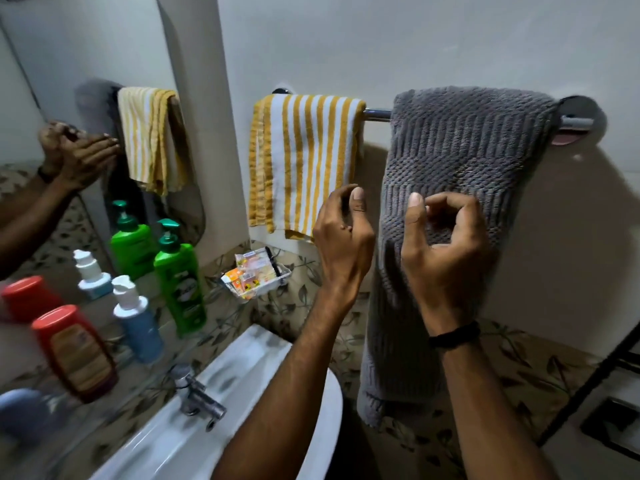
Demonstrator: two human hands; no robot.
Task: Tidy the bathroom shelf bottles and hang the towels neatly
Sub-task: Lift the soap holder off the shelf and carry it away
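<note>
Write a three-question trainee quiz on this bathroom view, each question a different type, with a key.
1. True or false: the grey towel hangs lower than the striped towel.
2. Which bottle stands nearest the corner wall? A) red bottle B) green bottle C) blue bottle
3. Fill in: both towels hang on the chrome ____.

Key: 1 true; 2 B; 3 rail. Neither the left hand nor the right hand holds anything.

- chrome towel rail (376, 115) on the white wall carries a yellow-and-white striped towel (304, 161) and a grey ribbed towel (450, 188), apart
- glass shelf (214, 289) holds a green pump bottle (181, 282), a blue pump bottle (138, 323), a red-capped bottle (78, 351)
</note>
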